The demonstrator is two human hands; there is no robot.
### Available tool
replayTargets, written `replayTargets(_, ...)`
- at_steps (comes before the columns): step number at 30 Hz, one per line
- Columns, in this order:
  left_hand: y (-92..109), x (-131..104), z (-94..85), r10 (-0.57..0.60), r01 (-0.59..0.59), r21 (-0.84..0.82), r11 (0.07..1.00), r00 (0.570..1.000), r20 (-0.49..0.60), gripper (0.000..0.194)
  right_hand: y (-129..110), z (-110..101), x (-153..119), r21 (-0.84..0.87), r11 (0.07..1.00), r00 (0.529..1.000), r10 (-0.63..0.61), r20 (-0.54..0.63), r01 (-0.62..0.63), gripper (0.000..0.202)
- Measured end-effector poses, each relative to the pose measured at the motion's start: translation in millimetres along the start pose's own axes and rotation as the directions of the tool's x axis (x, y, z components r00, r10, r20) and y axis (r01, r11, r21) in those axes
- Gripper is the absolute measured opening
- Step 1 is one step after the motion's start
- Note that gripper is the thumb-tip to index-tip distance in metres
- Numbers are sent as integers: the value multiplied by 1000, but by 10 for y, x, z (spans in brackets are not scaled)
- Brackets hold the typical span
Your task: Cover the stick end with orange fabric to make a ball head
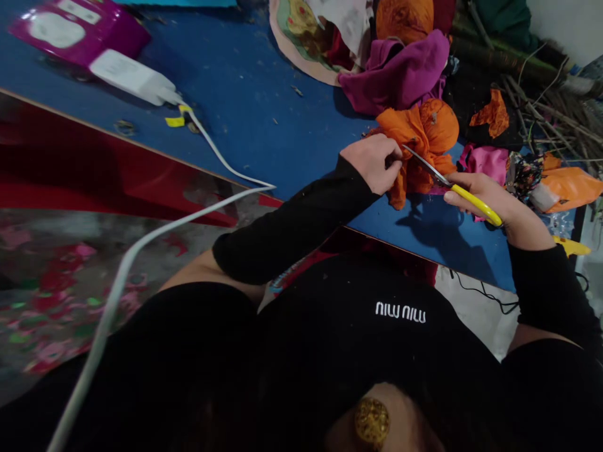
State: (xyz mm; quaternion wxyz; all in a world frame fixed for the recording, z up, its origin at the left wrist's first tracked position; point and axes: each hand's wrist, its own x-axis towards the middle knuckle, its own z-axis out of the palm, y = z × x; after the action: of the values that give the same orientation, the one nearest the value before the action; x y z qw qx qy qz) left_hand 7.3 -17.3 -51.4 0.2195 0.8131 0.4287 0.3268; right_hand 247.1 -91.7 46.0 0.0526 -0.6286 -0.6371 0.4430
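My left hand (374, 162) is closed, its fingers pinching the edge of a bunched orange cloth (417, 135) on the blue table. A rounded, ball-like lump stands out at the cloth's right side, and folds hang toward the table's near edge. In my right hand (492, 198) is a pair of scissors with yellow handles (475, 204). The metal blades point left across the orange cloth, their tip close to my left fingers. From here I cannot tell whether the blades are apart or touching the cloth.
Purple cloth (400, 72) lies behind the orange bundle, beside a scalloped tray (301, 66). Dry twigs (556, 119) and pink cloth (485, 164) are at the right. A white power strip (134, 76) trails a white cable (136, 251) over the table's near edge.
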Motion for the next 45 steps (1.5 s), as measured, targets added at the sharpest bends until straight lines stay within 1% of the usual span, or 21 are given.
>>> replayTargets(3, -49, -27, 29, 120, -120, 24, 992, 993, -14, 16, -46, -15, 37, -54, 998, 1000, -8, -9, 7, 64)
replayTargets(5, -75, -38, 37, 156, -156, 38, 987, 988, -11, 18, -70, -22, 63, -122, 992, 1000, -5, -21, 2, 63)
replayTargets(8, -90, -42, 39, 168, -168, 38, 985, 986, -6, 20, -86, -40, 94, -275, 961, 997, -16, -73, -5, 64)
replayTargets(10, -93, -45, 37, 173, -173, 29, 985, 985, 3, 21, -87, -57, 103, -366, 930, 993, -11, -116, -32, 65)
replayTargets(13, -99, -54, 33, 187, -188, 25, 982, 982, 22, 22, -81, -85, 105, -440, 896, 987, -12, -159, -60, 64)
replayTargets(19, -124, -75, 32, 224, -226, 73, 971, 974, 35, 23, -81, -129, 118, -586, 809, 987, -51, -151, -48, 56)
replayTargets(24, -125, -90, 27, 253, -255, 129, 958, 967, 29, 27, -74, -140, 128, -637, 770, 991, -75, -112, -14, 56)
replayTargets(27, -138, -101, 31, 286, -285, 161, 945, 958, 23, 27, -29, -134, 139, -672, 741, 988, -81, -129, -27, 54)
replayTargets(29, -156, -103, 41, 305, -302, 160, 940, 952, 5, 25, 11, -128, 147, -671, 741, 988, -77, -132, -31, 53)
replayTargets(32, -180, -103, 48, 348, -342, 119, 932, 937, -34, 24, 66, -121, 146, -609, 793, 991, -70, -116, -15, 58)
replayTargets(34, -188, -104, 37, 384, -382, 59, 922, 922, -40, 24, 92, -117, 129, -542, 840, 992, -59, -113, -12, 66)
replayTargets(36, -199, -106, 20, 398, -399, -39, 916, 917, -36, 23, 103, -112, 98, -485, 874, 994, -33, -106, -23, 70)
replayTargets(39, -240, -105, 5, 358, -356, -191, 915, 933, -26, 18, 93, -97, 48, -437, 898, 994, -2, -109, -46, 67)
replayTargets(43, -305, -87, 13, 271, -269, -285, 920, 962, -31, 14, 96, -73, 25, -382, 923, 992, -16, -126, -34, 64)
replayTargets(45, -321, -79, 16, 250, -242, -359, 901, 968, -23, 15, 127, -71, 28, -329, 944, 993, -28, -114, -11, 66)
